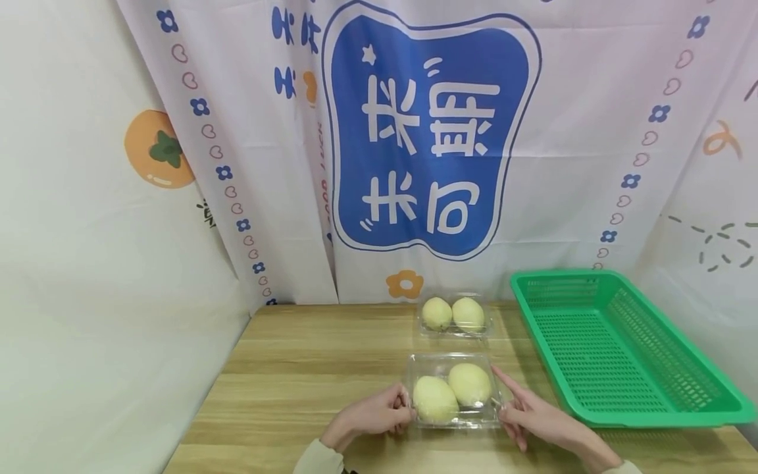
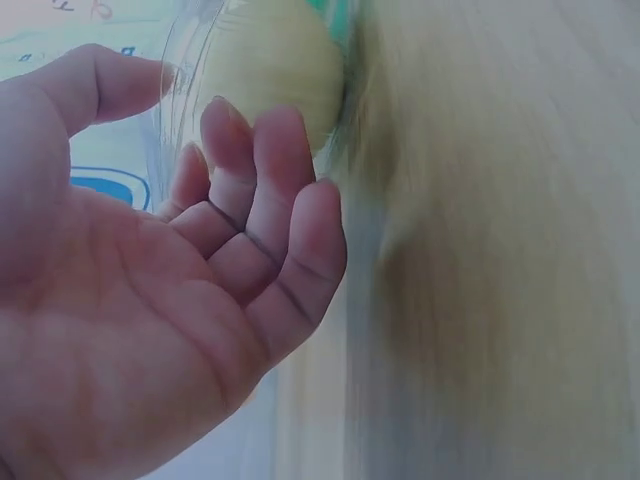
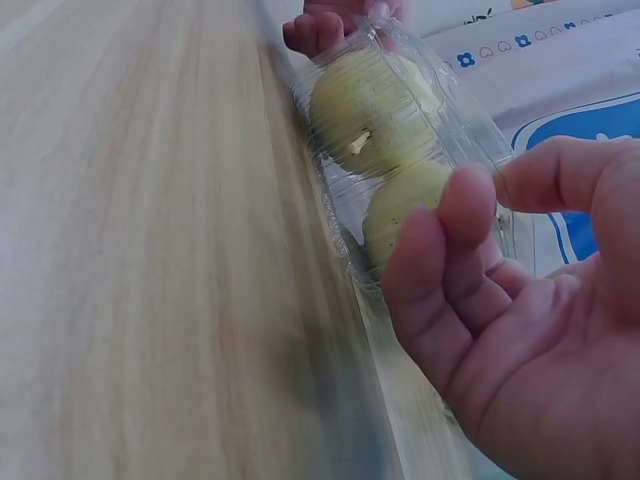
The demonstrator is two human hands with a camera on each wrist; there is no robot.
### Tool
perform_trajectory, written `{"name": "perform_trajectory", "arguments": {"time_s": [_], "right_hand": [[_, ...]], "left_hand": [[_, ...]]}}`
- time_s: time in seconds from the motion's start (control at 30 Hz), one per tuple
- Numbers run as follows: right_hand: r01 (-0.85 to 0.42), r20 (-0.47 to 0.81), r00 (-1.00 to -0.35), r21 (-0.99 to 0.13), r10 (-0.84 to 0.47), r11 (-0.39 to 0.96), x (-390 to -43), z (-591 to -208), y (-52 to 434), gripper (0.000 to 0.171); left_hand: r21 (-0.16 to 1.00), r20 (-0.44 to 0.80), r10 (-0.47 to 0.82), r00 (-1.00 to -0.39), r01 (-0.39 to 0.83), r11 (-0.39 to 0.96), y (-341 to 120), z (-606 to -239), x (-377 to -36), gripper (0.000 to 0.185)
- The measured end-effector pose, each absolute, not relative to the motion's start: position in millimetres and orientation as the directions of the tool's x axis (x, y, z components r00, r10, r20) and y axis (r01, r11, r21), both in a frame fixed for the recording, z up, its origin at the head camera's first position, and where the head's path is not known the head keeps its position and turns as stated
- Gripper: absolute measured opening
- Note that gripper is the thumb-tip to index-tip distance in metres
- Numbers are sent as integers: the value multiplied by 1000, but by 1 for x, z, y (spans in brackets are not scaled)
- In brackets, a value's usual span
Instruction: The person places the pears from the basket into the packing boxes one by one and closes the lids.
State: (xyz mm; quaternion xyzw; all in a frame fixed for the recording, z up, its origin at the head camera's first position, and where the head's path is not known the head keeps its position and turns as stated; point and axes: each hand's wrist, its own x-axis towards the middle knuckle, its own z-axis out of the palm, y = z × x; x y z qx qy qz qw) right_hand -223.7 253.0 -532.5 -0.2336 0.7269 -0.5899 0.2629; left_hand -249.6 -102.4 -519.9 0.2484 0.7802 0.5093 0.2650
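A clear plastic clamshell box (image 1: 454,359) with two pale yellow-green pears, a left pear (image 1: 435,399) and a right pear (image 1: 470,384), is on the near part of the wooden table. At its left side, my left hand (image 1: 379,413) holds the edge with curled fingers and thumb. My right hand (image 1: 535,416) holds the opposite side, its index finger pointing forward along the box. The left wrist view shows the left thumb (image 2: 125,88) against the clear plastic. In the right wrist view, the right thumb (image 3: 560,172) touches the box's edge, and one pear's stem shows through the plastic.
Behind stands another clear box (image 1: 456,334) with two pears, close to the hanging printed cloth (image 1: 284,197). A green plastic basket (image 1: 681,419) with perforated walls lies to the right. Wooden tabletop (image 1: 296,368) extends to the left.
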Motion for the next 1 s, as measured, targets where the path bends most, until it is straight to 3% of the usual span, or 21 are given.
{"name": "perform_trajectory", "arguments": {"time_s": [0.47,1.0], "right_hand": [[-30,-101,-808,-977,-581,212,-230,-535,249,91],[2,-121,-815,-979,-566,206,-232,-535,247,90]], "left_hand": [[943,-164,600,-783,53,327,-96,-526,-255,17],[932,-205,543,-814,8,363,-92,-523,-259,15]]}}
